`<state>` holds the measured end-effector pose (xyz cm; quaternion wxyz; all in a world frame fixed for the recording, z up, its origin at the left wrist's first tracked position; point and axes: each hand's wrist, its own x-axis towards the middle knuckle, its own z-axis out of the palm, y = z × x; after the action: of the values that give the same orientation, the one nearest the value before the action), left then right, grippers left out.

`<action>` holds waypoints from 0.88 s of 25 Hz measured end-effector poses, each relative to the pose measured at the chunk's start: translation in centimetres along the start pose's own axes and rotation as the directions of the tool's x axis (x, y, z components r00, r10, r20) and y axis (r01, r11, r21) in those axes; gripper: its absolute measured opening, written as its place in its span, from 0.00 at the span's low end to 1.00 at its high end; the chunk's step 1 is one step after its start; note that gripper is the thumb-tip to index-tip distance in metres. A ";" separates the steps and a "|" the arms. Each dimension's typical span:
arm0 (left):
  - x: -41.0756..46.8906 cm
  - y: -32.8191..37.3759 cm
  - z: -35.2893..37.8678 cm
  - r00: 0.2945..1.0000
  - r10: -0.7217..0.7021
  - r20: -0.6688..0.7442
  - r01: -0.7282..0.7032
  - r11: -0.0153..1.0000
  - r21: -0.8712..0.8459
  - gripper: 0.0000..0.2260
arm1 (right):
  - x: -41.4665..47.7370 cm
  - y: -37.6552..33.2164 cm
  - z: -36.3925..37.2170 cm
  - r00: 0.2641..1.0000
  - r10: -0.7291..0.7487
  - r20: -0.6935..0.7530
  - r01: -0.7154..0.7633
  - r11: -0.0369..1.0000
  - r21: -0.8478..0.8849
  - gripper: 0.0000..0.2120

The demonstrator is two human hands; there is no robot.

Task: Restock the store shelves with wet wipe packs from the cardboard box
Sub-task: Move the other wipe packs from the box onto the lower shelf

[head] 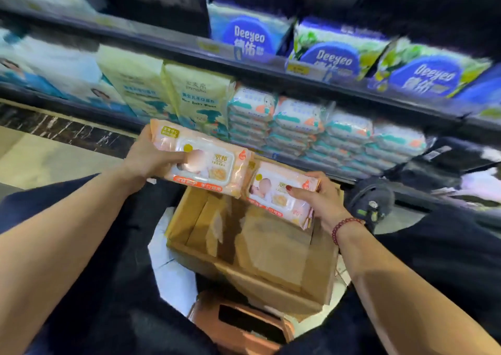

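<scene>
My left hand grips a pink wet wipe pack by its left end, held level above the open cardboard box. My right hand holds a second, smaller-looking pink wipe pack by its right edge, thumb on top, just over the box's far right corner. The two packs sit side by side, nearly touching. Inside the box I see only brown cardboard flaps. The lower shelf lies right behind both packs.
The lower shelf holds stacked white and teal wipe packs and tall yellow baby wipe bags. Blue Deeyeo packs line the upper shelf. A dark bag sits right of the box, an orange stool lies below.
</scene>
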<state>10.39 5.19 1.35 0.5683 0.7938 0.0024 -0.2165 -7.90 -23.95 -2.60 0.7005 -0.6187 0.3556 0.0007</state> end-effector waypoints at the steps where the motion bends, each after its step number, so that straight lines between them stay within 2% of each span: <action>1: -0.6 1.9 -0.2 0.999 0.041 0.011 -0.041 0.999 -0.019 0.36 | -1.3 -1.8 -1.1 0.998 -0.061 -0.007 0.061 0.998 0.001 0.18; 4: -2.7 7.3 0.0 0.986 0.168 0.015 -0.166 0.982 -0.092 0.24 | -5.7 -6.6 -4.0 0.974 -0.220 -0.061 0.224 0.972 0.067 0.18; 6: -4.0 10.1 -0.2 0.972 0.234 -0.010 -0.233 0.961 -0.146 0.22 | -8.0 -9.4 -5.4 0.945 -0.315 -0.085 0.322 0.941 0.104 0.18; 7: -4.5 11.6 -0.3 0.964 0.265 -0.014 -0.263 0.948 -0.179 0.23 | -9.2 -11.0 -6.2 0.925 -0.366 -0.102 0.376 0.920 0.107 0.17; 10: -5.9 15.8 -0.7 0.926 0.378 0.017 -0.362 0.898 -0.250 0.36 | -12.2 -15.3 -8.4 0.856 -0.492 -0.159 0.509 0.855 0.098 0.17; 12: -6.5 18.3 -0.4 0.897 0.440 0.029 -0.411 0.858 -0.309 0.39 | -13.9 -17.7 -9.6 0.815 -0.543 -0.203 0.570 0.814 0.113 0.19; 16: -7.4 22.0 1.1 0.850 0.526 0.033 -0.468 0.782 -0.412 0.37 | -16.4 -20.8 -11.4 0.764 -0.591 -0.258 0.635 0.760 0.140 0.14; 19: -7.8 23.8 2.3 0.868 0.495 0.037 -0.423 0.776 -0.468 0.34 | -17.5 -22.3 -12.3 0.762 -0.598 -0.247 0.634 0.766 0.102 0.21; 22: -7.6 24.6 3.3 0.887 0.461 0.035 -0.387 0.783 -0.487 0.35 | -17.3 -23.2 -12.9 0.768 -0.584 -0.261 0.623 0.776 0.095 0.16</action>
<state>8.49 -4.68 25.25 0.7748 0.5942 -0.1678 -0.1357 -16.99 -32.99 26.34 0.6720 -0.6319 0.2097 -0.3242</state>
